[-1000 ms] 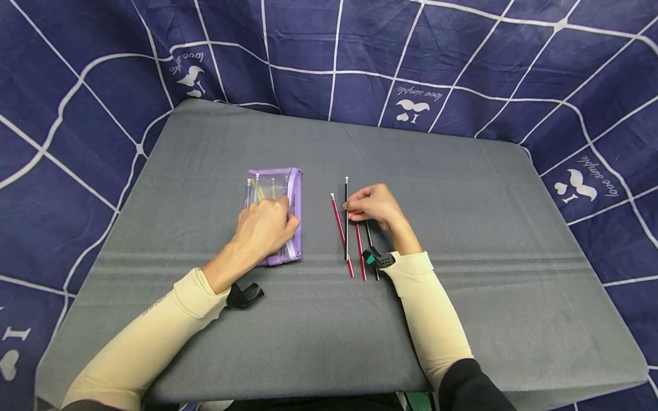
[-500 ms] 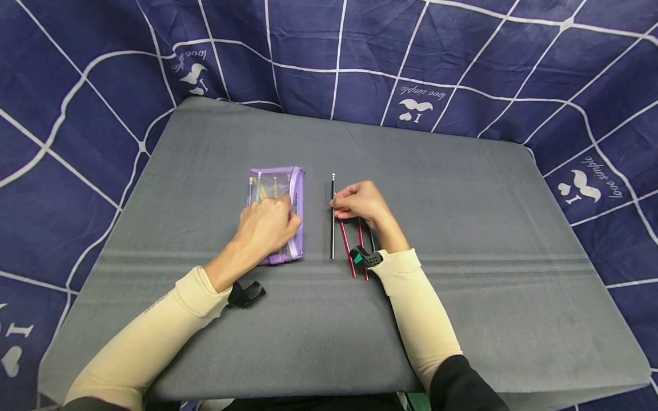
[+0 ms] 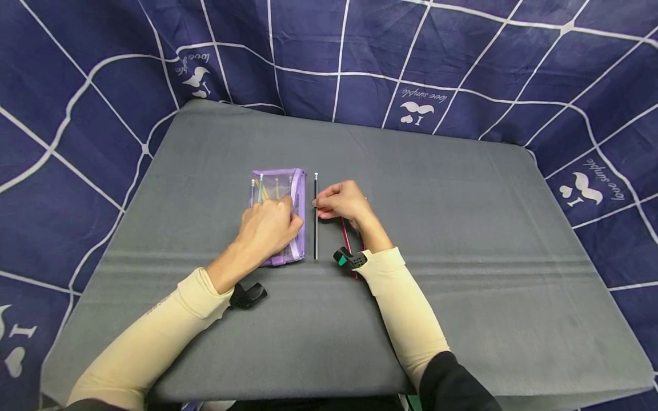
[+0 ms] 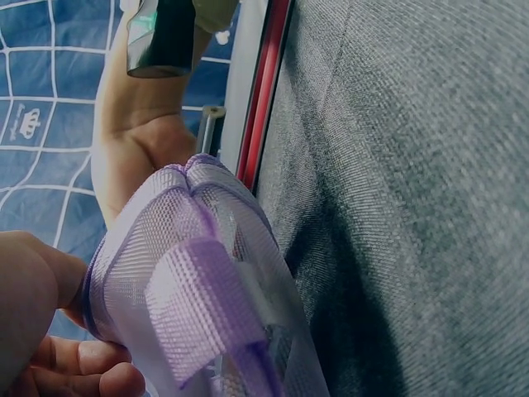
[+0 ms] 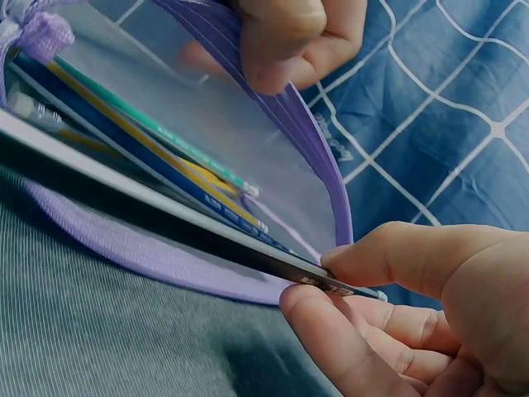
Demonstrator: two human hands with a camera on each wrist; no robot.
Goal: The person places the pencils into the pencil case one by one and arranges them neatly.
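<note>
A clear mesh pencil case [image 3: 301,242] with purple trim lies on the grey table, holding several pencils [image 5: 190,178]. My left hand [image 3: 269,228] pinches the upper edge of its opening; the right wrist view shows the mouth gaping. Between thumb and fingers, my right hand [image 3: 346,202] pinches a black pencil [image 3: 316,242] with a white-tipped end. That pencil is just right of the case in the head view, roughly parallel to its opening. In the right wrist view it crosses in front of the mouth, near the lower purple edge.
Red pencils [image 3: 346,237] lie under and beside the right forearm, partly hidden by the hand and wrist camera [image 3: 349,258]. Another wrist camera [image 3: 248,295] sits at the left wrist. A blue gridded curtain [image 3: 380,57] hangs behind the grey table [image 3: 462,228].
My right hand has carried the black pencil leftward, away from the pencils on the table and close to the case. The left hand keeps its grip on the case.
</note>
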